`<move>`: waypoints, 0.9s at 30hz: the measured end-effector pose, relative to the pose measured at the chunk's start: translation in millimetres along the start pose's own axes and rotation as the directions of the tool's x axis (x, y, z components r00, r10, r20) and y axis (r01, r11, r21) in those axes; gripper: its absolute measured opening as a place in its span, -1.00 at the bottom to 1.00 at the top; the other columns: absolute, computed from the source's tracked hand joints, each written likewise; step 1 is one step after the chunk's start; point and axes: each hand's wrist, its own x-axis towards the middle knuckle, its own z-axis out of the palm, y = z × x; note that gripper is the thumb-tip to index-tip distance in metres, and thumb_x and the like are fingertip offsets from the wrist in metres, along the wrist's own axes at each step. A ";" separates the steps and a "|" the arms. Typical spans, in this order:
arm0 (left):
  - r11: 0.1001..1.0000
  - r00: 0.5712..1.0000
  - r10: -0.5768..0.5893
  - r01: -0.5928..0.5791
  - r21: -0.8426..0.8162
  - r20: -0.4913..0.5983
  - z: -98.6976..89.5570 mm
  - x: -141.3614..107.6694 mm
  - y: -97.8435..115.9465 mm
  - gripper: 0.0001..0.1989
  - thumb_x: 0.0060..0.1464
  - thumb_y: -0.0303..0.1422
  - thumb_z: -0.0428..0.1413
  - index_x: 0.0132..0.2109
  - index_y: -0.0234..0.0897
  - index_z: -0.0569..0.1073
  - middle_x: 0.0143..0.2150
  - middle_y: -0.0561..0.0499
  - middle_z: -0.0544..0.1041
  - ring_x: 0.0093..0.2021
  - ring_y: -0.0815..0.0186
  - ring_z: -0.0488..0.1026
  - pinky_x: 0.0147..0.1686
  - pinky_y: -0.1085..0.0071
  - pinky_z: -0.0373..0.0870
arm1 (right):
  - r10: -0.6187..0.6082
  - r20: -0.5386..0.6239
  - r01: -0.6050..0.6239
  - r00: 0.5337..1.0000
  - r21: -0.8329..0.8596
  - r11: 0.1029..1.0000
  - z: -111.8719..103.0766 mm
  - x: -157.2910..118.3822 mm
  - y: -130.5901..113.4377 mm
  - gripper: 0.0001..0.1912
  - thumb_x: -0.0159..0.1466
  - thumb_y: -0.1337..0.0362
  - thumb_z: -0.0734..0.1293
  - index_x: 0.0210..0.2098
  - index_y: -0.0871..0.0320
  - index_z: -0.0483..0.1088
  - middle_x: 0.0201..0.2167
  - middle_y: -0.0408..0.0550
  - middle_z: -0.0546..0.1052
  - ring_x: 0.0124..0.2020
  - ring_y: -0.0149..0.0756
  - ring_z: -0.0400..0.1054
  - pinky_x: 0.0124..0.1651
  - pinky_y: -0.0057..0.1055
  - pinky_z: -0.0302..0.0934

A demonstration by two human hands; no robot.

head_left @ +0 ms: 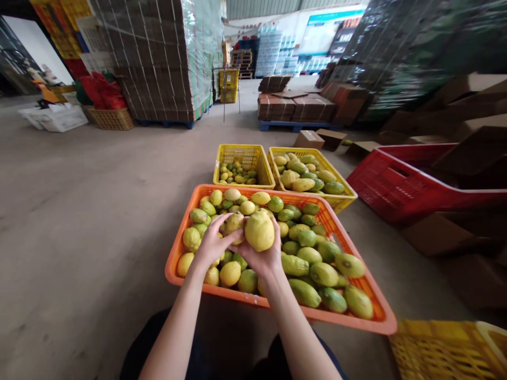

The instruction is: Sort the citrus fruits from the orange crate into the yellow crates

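A wide orange crate [180, 264] stands before me, filled with green and yellow papayas [325, 274], rounder on the left and longer on the right. Above its middle, my right hand [263, 258] cups a large, rounded yellow papaya [259, 231] from below, its fingers curled round the side. My left hand [216, 237] is closed on a smaller yellowish papaya [234, 226] right beside it. The two hands are close together, and the left thumb reaches across the smaller fruit. Parts of both fruits are hidden behind the fingers.
Behind the orange crate sit two yellow crates of fruit, a left one [270, 182] and a right one [350, 198]. A red crate [376, 184] and cardboard boxes [439, 232] lie to the right. Another yellow crate [439, 348] is at lower right. Wrapped cardboard stacks [150, 63] stand farther back.
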 end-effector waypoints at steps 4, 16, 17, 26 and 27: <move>0.998 0.994 0.051 -0.049 -0.027 0.092 -2.6 -3.8 6.7 -0.49 0.05 -0.30 0.34 0.17 -0.05 0.49 0.19 -0.06 0.55 0.26 0.13 0.43 0.31 0.03 0.27 | -0.033 -0.037 0.033 0.999 -0.005 0.999 -0.1 -1.6 -2.0 -0.37 0.15 -0.37 0.21 -0.35 0.07 0.51 -0.29 0.07 0.61 -0.11 0.15 0.47 0.04 0.21 0.30; 0.991 0.965 0.115 -0.128 -0.041 -0.234 -6.8 -10.1 22.6 -0.42 -0.07 -0.32 0.40 0.12 -0.14 0.46 0.19 -0.13 0.49 0.17 0.06 0.49 -0.01 0.23 0.58 | -0.459 -0.286 0.238 0.841 -0.566 0.789 -10.4 4.2 -10.6 -0.43 0.07 -0.18 0.48 -0.11 0.09 0.52 -0.16 0.02 0.63 -0.13 0.01 0.51 -0.08 -0.09 0.43; 0.990 0.958 0.131 -0.142 -0.024 -0.254 -7.9 -10.3 23.1 -0.42 -0.07 -0.33 0.40 0.12 -0.13 0.46 0.19 -0.13 0.49 0.18 0.06 0.47 -0.01 0.23 0.57 | -0.546 -0.210 0.300 0.811 -0.652 0.696 -10.1 2.7 -9.1 -0.41 0.03 -0.13 0.53 -0.08 0.09 0.52 -0.11 0.03 0.63 -0.09 0.02 0.51 -0.01 -0.07 0.42; 0.928 0.877 0.371 -0.340 0.153 -0.304 -8.1 -13.2 19.1 -0.49 0.01 -0.30 0.37 0.09 -0.15 0.40 0.13 -0.13 0.46 0.20 0.09 0.44 0.06 0.18 0.52 | -0.730 0.052 0.558 0.681 -0.683 0.472 -2.9 -2.8 9.3 -0.39 0.07 0.10 0.58 0.07 -0.01 0.40 0.14 0.05 0.47 0.17 0.00 0.39 0.09 -0.06 0.41; 0.919 0.869 0.393 -0.357 0.170 -0.300 -8.3 -13.3 18.7 -0.50 0.02 -0.30 0.37 0.08 -0.15 0.41 0.13 -0.13 0.46 0.20 0.08 0.43 0.09 0.16 0.51 | -0.731 0.043 0.564 0.681 -0.667 0.486 -1.9 -2.8 8.7 -0.39 0.07 0.10 0.58 0.07 -0.01 0.39 0.14 0.05 0.46 0.18 0.00 0.38 0.09 -0.07 0.42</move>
